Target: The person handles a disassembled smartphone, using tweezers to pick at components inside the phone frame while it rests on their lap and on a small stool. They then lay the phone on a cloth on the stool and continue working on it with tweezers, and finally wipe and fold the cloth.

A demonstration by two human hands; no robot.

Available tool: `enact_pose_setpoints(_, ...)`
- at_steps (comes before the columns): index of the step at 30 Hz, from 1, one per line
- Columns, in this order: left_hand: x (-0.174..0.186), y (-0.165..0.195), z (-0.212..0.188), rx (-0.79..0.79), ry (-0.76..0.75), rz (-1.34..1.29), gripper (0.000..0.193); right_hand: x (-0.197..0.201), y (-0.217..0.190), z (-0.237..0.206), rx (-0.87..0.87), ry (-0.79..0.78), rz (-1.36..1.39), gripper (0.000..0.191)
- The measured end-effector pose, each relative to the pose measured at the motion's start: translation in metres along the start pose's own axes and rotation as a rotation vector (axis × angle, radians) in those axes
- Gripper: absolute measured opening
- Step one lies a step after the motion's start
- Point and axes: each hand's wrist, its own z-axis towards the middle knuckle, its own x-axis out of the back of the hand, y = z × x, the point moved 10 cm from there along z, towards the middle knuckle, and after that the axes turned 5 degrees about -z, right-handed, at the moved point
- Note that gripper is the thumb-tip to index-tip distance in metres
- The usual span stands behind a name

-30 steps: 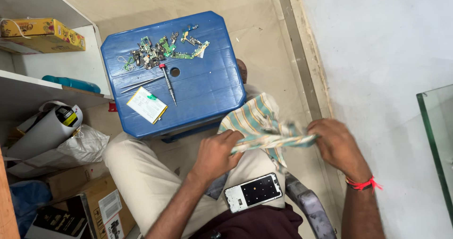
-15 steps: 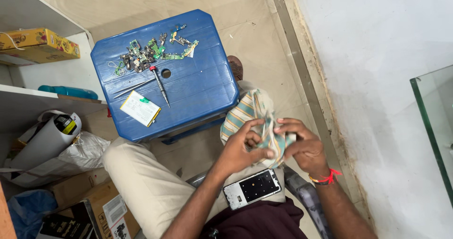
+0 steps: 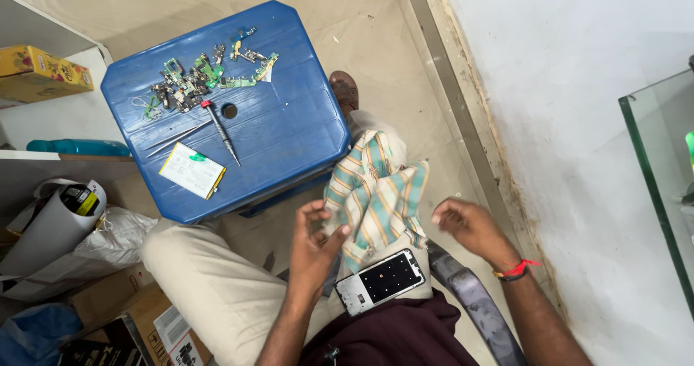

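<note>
Here, one striped cloth (image 3: 376, 196); one phone (image 3: 381, 281); left hand (image 3: 316, 244) touching cloth.

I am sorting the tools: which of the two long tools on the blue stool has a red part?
The screwdriver with the red collar near its top; the thin grey metal tweezers beside it show no red.
</note>
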Motion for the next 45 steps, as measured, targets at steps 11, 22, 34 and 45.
enact_pose_setpoints(11,0.013,-0.143,0.03,0.446,-0.077,-0.204,0.048,-0.005,-0.011,-0.013,0.278,-0.022,0.507,0.009)
enact_pose_setpoints(22,0.035,0.053,0.008,-0.342,-0.051,-0.661,0.022,0.082,-0.054,-0.058,0.593,0.083,1.28,0.013)
enact_pose_setpoints(34,0.065,0.021,0.036,-0.272,0.082,-0.644,0.008,0.147,-0.071,-0.062,0.654,0.704,0.662,0.008)
enact_pose_setpoints(45,0.219,0.173,-0.107,-0.868,0.2,-0.59,0.058,0.187,-0.081,-0.082,0.751,0.658,1.127,0.021)
